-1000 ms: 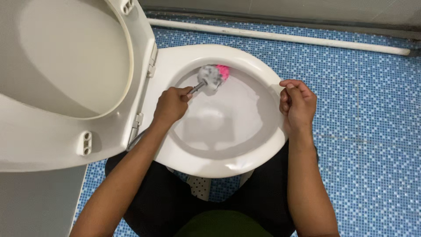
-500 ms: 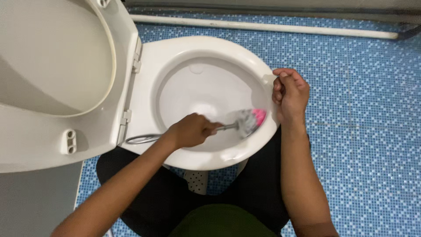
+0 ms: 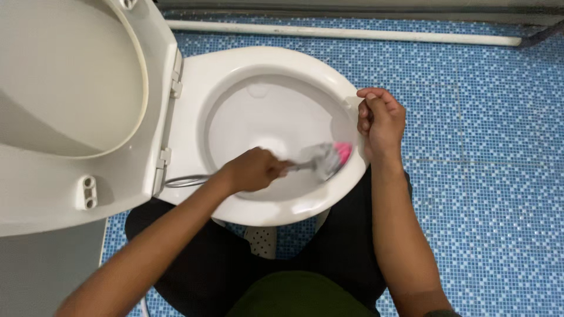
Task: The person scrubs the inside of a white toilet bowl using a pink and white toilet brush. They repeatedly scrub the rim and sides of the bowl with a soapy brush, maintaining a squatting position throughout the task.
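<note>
My left hand (image 3: 251, 170) is closed around the metal handle of a toilet brush (image 3: 326, 158) with a grey and pink head. The brush head presses against the inner right wall of the white toilet bowl (image 3: 258, 64), blurred by motion. The looped end of the handle sticks out to the left of my fist. My right hand (image 3: 380, 120) rests in a loose fist on the bowl's right rim, holding nothing that I can see.
The white seat and lid (image 3: 76, 111) stand raised on the left. Blue mosaic floor tiles (image 3: 487, 147) surround the toilet. A white pipe (image 3: 352, 35) runs along the far wall. My dark-clothed legs are on either side of the bowl's front.
The brush has swept from the far side of the bowl to the near right wall. My left hand moved toward me with it. My right hand stayed on the rim.
</note>
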